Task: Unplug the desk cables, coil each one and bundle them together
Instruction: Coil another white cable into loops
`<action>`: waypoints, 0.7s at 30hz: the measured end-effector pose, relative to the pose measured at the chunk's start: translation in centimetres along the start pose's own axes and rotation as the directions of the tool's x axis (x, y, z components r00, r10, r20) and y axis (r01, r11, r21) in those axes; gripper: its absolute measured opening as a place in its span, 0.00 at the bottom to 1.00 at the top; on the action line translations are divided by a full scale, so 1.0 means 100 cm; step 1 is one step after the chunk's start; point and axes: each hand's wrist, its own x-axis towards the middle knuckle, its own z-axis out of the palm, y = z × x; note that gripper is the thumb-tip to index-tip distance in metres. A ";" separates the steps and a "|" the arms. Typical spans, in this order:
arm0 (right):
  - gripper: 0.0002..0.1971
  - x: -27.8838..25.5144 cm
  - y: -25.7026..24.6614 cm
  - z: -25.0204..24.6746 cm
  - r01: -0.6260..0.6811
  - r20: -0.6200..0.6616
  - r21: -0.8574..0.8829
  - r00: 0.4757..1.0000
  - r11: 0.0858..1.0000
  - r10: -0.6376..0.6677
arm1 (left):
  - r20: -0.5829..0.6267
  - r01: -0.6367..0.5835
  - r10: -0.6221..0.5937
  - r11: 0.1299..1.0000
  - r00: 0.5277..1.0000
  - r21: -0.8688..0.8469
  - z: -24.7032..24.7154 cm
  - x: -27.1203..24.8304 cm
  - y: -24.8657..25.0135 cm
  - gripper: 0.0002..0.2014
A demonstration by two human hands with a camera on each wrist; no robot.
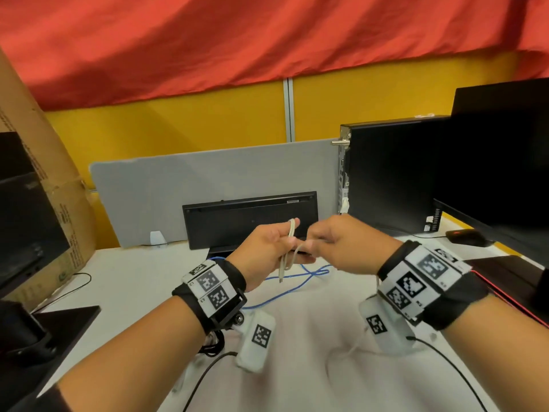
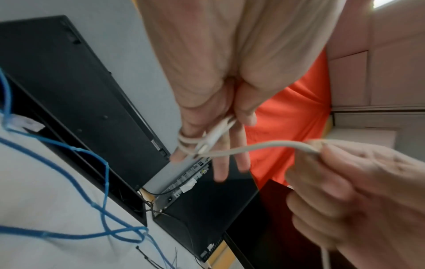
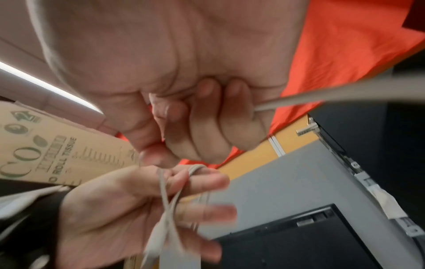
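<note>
Left hand (image 1: 264,248) holds thin beige cable (image 1: 289,251) loops; right hand (image 1: 335,242) pinches its smooth round strand.

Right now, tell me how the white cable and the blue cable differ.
The white cable is held up off the desk, wound in loops over the left hand, with the right hand gripping its free run; the blue cable lies loose on the white desk, touched by neither hand. The white cable is partly coiled; the blue cable sprawls in open, crossing curves. Both are thin, flexible cables, and neither is bundled yet.
</note>
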 end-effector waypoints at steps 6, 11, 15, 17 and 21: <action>0.11 0.011 0.021 -0.004 0.037 -0.322 0.222 0.946 0.974 0.037 | 0.122 0.022 -0.008 0.993 0.992 -0.114 0.006 -0.005 0.010 0.17; 0.08 0.011 0.035 0.012 0.057 -0.418 0.306 0.905 0.950 0.080 | 0.210 0.113 -0.037 0.925 0.977 -0.364 0.009 -0.011 0.013 0.19; 0.13 0.011 0.040 0.036 -0.016 -0.357 0.229 0.929 0.973 0.099 | 0.227 0.142 -0.008 0.800 0.974 -0.582 0.007 -0.016 0.017 0.23; 0.14 0.008 0.041 0.050 -0.095 -0.219 0.157 0.967 0.983 0.129 | 0.166 0.095 0.017 0.760 0.986 -0.643 0.006 -0.017 0.017 0.22; 0.13 0.001 0.034 0.080 -0.164 0.130 -0.049 0.977 0.985 0.169 | -0.067 -0.119 0.099 0.780 0.993 -0.614 0.005 -0.013 0.016 0.17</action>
